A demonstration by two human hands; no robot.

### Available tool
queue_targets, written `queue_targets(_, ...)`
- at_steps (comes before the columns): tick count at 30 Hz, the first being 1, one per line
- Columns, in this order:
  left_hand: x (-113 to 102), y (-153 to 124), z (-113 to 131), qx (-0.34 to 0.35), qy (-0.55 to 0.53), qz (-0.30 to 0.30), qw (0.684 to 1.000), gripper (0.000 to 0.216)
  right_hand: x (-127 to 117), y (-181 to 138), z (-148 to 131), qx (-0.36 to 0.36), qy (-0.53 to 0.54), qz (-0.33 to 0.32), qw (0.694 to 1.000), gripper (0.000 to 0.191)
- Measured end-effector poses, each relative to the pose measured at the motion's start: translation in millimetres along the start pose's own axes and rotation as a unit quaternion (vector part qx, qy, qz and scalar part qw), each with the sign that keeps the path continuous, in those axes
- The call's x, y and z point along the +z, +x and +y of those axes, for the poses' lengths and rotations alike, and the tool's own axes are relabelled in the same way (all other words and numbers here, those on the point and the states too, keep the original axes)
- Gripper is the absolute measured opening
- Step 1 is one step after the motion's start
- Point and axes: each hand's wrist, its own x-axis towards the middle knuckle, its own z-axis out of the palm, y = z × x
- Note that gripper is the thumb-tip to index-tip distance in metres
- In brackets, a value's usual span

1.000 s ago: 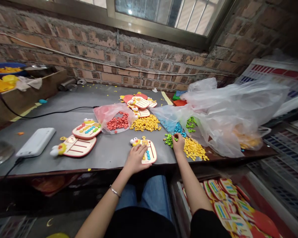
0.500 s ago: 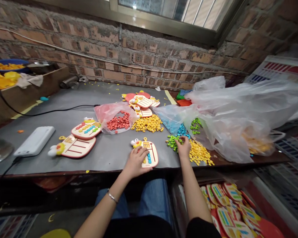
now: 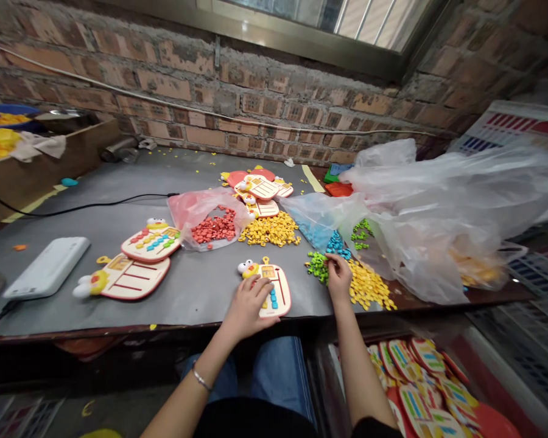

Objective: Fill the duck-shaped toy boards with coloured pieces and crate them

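Note:
A cream toy board with a red rim, a yellow duck-like head with bulging eyes and slots lies at the table's front. Blue and yellow beads sit in some of its slots. My left hand is laid over its left side, fingers across the face and thumb along the lower edge, holding it. To the right, my right hand is at the edge of a pile of green beads, its thumb and fingers pinched together. Whatever is between those fingertips is hidden. Yellow beads lie beside that hand, with blue beads behind it.
A bag of red beads and a yellow bead pile lie behind the board. More toy boards are at left, near a white power bank. Plastic bags cover the right side. A bin of filled boards stands below right.
My right hand has drawn its fingers together into a pinch at the green pile's edge. My left hand stays on the toy board. The view has shifted slightly.

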Motion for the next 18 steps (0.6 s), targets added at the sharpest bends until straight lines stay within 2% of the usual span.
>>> queue_targets(4,-0.2,-0.3,1.1,-0.003,0.002,-0.004,1.0,0.072,8.6,-7.2,-22.9,-0.016,0.072,-0.047,0.996,0.015)
queue_targets(6,-0.1,-0.5,1.7,-0.004,0.004,-0.005,1.0,0.072,15.5,-12.6,-41.8,-0.024,0.076,-0.103,0.992,0.014)
queue_targets(9,0.6,-0.8,1.8,-0.008,0.009,-0.007,1.0,0.073,30.8,-18.5,-68.7,-0.035,0.05,-0.226,0.972,0.014)
queue_targets(12,0.9,-0.6,1.3,-0.007,0.016,-0.007,1.0,0.074,51.5,-19.8,-80.8,-0.085,-0.034,-0.303,0.949,0.011)
queue_targets(15,0.3,0.2,1.1,0.0,0.018,-0.005,1.0,0.072,69.3,-22.2,-78.7,-0.149,-0.104,-0.317,0.931,0.014)
queue_targets(18,-0.1,0.9,1.1,0.006,0.016,0.001,1.0,0.068,71.1,-30.4,-77.1,-0.165,-0.121,-0.303,0.931,0.017)
